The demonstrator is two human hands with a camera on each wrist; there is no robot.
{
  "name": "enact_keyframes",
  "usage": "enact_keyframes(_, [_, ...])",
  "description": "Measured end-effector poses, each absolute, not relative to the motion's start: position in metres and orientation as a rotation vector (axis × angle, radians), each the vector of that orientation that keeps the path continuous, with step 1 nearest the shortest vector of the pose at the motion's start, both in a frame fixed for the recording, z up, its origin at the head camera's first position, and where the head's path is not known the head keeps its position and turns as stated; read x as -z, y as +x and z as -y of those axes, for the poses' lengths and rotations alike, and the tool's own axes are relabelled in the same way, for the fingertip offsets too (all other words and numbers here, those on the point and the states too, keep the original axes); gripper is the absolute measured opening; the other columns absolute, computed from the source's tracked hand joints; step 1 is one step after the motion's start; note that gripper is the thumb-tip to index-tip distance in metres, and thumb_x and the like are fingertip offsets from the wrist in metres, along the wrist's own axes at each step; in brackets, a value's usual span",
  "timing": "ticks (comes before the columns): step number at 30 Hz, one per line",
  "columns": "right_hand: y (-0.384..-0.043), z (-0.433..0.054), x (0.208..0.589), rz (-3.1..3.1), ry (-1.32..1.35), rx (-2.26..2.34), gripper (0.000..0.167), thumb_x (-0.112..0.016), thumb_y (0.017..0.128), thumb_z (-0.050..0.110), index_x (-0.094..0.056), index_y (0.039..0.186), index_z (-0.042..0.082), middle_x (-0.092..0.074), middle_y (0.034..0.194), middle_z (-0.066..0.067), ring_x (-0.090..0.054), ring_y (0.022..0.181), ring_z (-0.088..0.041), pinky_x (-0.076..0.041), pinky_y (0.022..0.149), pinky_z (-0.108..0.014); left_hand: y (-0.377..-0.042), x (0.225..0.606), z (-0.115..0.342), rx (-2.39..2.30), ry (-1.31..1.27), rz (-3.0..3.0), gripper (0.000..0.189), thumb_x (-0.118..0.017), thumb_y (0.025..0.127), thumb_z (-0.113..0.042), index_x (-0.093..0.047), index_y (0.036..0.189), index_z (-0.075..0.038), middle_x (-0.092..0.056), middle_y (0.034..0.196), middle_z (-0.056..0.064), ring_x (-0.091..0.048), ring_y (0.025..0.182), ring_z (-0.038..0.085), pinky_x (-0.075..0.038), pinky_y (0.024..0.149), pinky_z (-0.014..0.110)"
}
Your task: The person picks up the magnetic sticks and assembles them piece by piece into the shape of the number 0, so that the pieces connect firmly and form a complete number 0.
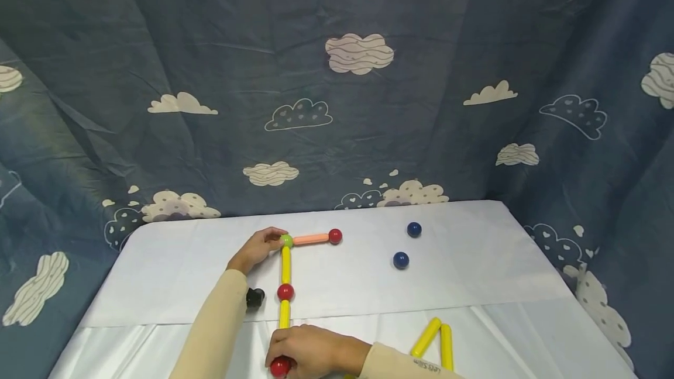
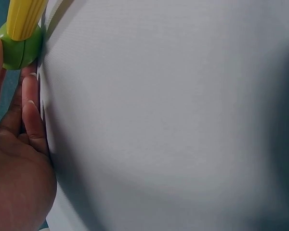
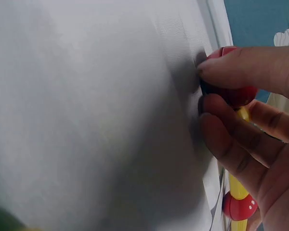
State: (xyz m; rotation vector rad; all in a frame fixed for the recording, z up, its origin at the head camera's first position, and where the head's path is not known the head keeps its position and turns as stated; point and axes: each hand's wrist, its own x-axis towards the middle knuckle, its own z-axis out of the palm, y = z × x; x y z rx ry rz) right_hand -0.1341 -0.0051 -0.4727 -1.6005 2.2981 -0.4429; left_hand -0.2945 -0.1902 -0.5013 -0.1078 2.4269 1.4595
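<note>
A chain of sticks and balls lies on the white-covered table. At its far corner my left hand [image 1: 262, 245] pinches a green ball [image 1: 286, 241]; the left wrist view shows thumb and fingers about this ball [image 2: 20, 53], with a yellow stick [image 2: 24, 19] joined to it. From the green ball an orange stick [image 1: 310, 239] runs right to a red ball [image 1: 335, 236]. Toward me a yellow stick [image 1: 286, 265] leads to a middle red ball [image 1: 285, 292], then another yellow stick [image 1: 284, 313]. My right hand [image 1: 316, 348] grips the nearest red ball [image 1: 280, 366] at that end.
Two dark blue balls [image 1: 414, 229] lie apart at the back right. Loose yellow sticks [image 1: 446, 347] lie at the front right, beside my right sleeve. A small black object [image 1: 255, 298] sits left of the chain, partly behind my left sleeve. A cloud-patterned curtain [image 1: 295, 151] surrounds the table.
</note>
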Motion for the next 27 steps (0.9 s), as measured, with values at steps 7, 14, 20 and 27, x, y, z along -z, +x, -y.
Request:
enact_keyframes(7, [-0.135, 0.006, 0.473, -2.314, -1.621, 0.434, 0.031, -0.075, 0.083, 0.019, -0.068, 0.113, 0.024, -0.058, 0.106, 0.015, -0.048, 0.089, 0.012, -0.035, 0.074, -0.003, -0.297, 0.500, 0.193, -1.464, -0.108, -2.418, 0.030, -0.060, 0.095, -0.012, -0.062, 0.125, -0.010, -0.059, 0.118, 0.010, -0.051, 0.108, 0.025, -0.037, 0.101, 0.046])
enact_keyframes(14, [-0.135, 0.004, 0.472, -2.310, -1.628, 0.430, 0.033, -0.076, 0.082, 0.019, -0.067, 0.114, 0.024, -0.058, 0.107, 0.016, -0.047, 0.089, 0.012, -0.033, 0.074, -0.003, -0.294, 0.497, 0.190, -1.461, -0.105, -2.424, 0.030, -0.060, 0.095, -0.011, -0.061, 0.124, -0.009, -0.059, 0.118, 0.011, -0.051, 0.108, 0.026, -0.037, 0.101, 0.046])
enact_keyframes(20, [-0.137, -0.002, 0.466, -2.279, -1.581, 0.447, 0.036, -0.076, 0.084, 0.023, -0.065, 0.118, 0.023, -0.057, 0.114, 0.016, -0.048, 0.098, 0.009, -0.036, 0.082, -0.007, -0.294, 0.497, 0.192, -1.476, -0.083, -2.427, 0.030, -0.059, 0.095, -0.011, -0.061, 0.125, -0.009, -0.059, 0.118, 0.010, -0.051, 0.108, 0.025, -0.036, 0.102, 0.046])
enact_keyframes(27, [-0.142, -0.026, 0.458, -2.187, -1.354, 0.663, 0.041, -0.075, 0.085, 0.014, -0.062, 0.123, 0.021, -0.054, 0.127, 0.012, -0.050, 0.087, 0.006, -0.043, 0.076, -0.010, -0.293, 0.496, 0.191, -1.466, -0.089, -2.418, 0.030, -0.059, 0.096, -0.011, -0.061, 0.125, -0.009, -0.058, 0.118, 0.010, -0.051, 0.108, 0.025, -0.037, 0.101, 0.046])
